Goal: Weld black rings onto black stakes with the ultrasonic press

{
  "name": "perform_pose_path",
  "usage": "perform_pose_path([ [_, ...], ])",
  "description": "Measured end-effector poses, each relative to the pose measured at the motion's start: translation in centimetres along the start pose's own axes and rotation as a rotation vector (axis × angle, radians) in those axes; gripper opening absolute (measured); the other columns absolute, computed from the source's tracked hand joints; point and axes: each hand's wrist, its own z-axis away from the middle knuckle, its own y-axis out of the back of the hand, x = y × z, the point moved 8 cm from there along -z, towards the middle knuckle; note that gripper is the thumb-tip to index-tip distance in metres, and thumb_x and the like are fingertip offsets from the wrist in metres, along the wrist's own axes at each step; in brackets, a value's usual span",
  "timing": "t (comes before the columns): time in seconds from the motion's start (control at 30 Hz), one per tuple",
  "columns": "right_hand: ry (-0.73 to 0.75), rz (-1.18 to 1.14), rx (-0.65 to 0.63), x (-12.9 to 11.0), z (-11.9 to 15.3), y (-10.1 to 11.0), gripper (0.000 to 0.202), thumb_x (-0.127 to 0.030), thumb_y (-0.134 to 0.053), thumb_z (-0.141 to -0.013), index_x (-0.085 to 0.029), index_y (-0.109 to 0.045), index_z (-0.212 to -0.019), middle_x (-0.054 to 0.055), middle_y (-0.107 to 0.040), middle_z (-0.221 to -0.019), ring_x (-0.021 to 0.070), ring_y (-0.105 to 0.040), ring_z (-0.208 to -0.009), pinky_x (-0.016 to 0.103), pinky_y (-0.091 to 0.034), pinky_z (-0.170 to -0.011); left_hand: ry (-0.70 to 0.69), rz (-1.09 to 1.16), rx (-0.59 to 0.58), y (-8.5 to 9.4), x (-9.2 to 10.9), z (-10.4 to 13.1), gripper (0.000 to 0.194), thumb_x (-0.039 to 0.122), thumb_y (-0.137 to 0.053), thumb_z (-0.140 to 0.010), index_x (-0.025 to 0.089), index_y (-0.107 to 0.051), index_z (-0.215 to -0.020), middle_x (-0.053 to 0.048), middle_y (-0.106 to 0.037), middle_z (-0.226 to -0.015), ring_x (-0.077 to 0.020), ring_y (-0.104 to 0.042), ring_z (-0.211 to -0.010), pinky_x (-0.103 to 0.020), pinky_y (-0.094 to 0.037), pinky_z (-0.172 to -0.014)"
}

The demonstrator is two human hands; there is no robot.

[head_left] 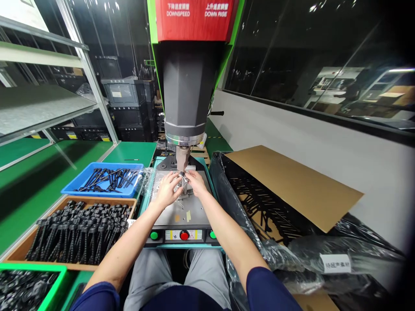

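An ultrasonic-welder-like press with a tapered metal horn (182,158) stands in front of me, its tip just above a small metal fixture (185,188). A small black part (182,174) sits right under the tip, between my fingertips. My left hand (166,190) reaches in from the left, fingers bent to the black part, thumb lower down. From the right, my right hand (196,183) has its fingers closed at the same part. The part's lower end is hard to make out behind the fingers and shiny clear plastic.
Left of the press are a blue tray (69,186) of black rods, a brown box (82,264) of black ridged-stem parts and a green bin (61,276). At right, cardboard (298,183) lies over a plastic-lined box of black rods. Buttons (184,235) line the press front.
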Motion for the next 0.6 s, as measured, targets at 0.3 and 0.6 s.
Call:
perform_pose_path([
  [0.3,0.077,0.059,0.075,-0.5,2.9,4.0,0.048,-0.043,-0.074,-0.069,-0.020,-0.061,-0.109,0.011,-0.065,-0.118,0.0249,-0.059,-0.113,0.039,-0.046,-0.095,0.109,0.083,0.127,3.1,1.2,3.1,0.030,0.031,-0.055,-0.089,0.020,-0.062,-0.117,-0.011,-0.060,-0.128,-0.0275,-0.045,-0.132,-0.049,-0.040,-0.109],
  [0.6,0.493,0.963,0.324,4.9,16.9,16.8,0.049,-0.046,-0.053,-0.086,-0.017,-0.056,-0.125,0.018,-0.052,-0.131,0.0340,-0.047,-0.124,0.054,-0.037,-0.104,0.540,-0.028,0.183,2.5,-0.5,21.7,0.047,0.029,-0.052,-0.090,0.022,-0.045,-0.137,-0.015,-0.046,-0.143,-0.0310,-0.041,-0.135,-0.053,-0.038,-0.109],
])
